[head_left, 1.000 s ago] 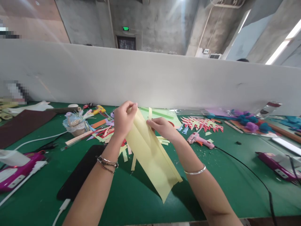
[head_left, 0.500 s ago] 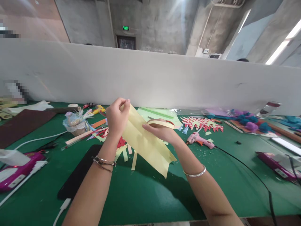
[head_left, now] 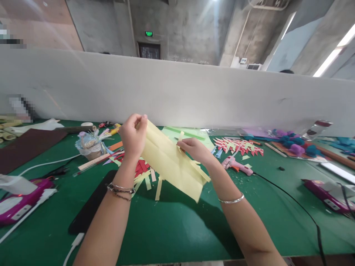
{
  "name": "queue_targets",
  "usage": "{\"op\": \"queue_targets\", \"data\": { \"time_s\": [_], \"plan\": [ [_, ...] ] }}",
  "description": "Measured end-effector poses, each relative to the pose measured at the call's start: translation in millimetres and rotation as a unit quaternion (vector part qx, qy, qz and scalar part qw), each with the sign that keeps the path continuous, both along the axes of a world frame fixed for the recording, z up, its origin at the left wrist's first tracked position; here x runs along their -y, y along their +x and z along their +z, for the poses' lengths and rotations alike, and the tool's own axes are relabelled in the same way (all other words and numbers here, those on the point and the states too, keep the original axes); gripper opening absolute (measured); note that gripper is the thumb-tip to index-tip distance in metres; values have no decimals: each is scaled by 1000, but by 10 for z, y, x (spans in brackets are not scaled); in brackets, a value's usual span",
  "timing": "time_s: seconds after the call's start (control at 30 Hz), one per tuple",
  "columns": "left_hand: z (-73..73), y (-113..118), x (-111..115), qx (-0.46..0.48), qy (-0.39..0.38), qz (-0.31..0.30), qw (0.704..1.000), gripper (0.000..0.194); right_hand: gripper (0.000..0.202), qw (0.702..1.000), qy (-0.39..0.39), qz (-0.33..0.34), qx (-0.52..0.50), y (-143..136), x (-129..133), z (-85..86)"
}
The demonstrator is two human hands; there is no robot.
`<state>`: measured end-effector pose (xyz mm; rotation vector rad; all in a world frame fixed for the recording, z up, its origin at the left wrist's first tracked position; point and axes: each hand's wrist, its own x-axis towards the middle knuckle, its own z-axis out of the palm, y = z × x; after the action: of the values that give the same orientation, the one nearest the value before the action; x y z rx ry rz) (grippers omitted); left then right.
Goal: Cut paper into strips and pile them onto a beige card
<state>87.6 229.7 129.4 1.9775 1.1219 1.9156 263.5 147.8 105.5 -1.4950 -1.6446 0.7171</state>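
Note:
A pale yellow paper sheet (head_left: pixel 169 162) hangs aslant above the green table. My left hand (head_left: pixel 133 136) is closed, pinching the sheet's upper left corner between thumb and fingers. At the sheet's right edge, my right hand (head_left: pixel 195 149) pinches a narrow yellow paper strip (head_left: pixel 198 169). One end of that strip sticks up above the fingertips, and the rest runs down along the sheet's edge. Whether strip and sheet are still joined at the lower end, I cannot tell. Under the sheet lie red paper scraps (head_left: pixel 142 168) and several pale cut strips (head_left: pixel 158 189).
A pink glue gun (head_left: pixel 237 165) lies to the right, its black cable trailing forward. Red-checked paper pieces (head_left: pixel 238 146) are behind it. At left stand a small decorated basket (head_left: pixel 90 146) and a black phone-like slab (head_left: pixel 93 207). A white partition (head_left: pixel 177 92) closes the back.
The strip that looped over my right hand now hangs down along the sheet's edge. My left hand has shifted slightly left with the sheet, and its lower end has risen a little.

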Motion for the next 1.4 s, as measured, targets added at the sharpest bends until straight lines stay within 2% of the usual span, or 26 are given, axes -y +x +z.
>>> {"op": "queue_targets", "data": {
  "time_s": [0.17,0.27,0.37,0.57,0.8,0.9,1.0,1.1,1.2,1.4],
  "plan": [
    [15,-35,-20,16,4,13,1000,22,43,1000,14,-2,-24,10,7,-14],
    [21,-25,-7,8,9,15,1000,21,48,1000,-7,12,20,-58,56,7],
    [16,-25,-13,13,6,16,1000,21,45,999,8,4,45,-111,88,25],
    [9,-64,-59,19,6,24,1000,22,41,1000,-8,-9,13,-85,78,37],
    [30,-166,-121,25,5,48,999,25,41,998,-25,-48,-26,55,-28,-37],
    [24,-175,-131,21,-1,61,998,25,47,999,-12,-35,-24,33,0,-20],
    [23,-170,-125,18,7,67,998,24,51,999,-20,-11,25,-29,55,14],
    [27,-170,-121,27,8,63,998,23,48,999,-14,-13,51,-67,72,21],
    [29,-172,-127,33,5,59,998,24,43,999,-8,-15,33,-60,50,6],
    [48,-245,-158,48,4,72,996,21,41,999,-27,-22,0,91,8,-5]
  ]
}}
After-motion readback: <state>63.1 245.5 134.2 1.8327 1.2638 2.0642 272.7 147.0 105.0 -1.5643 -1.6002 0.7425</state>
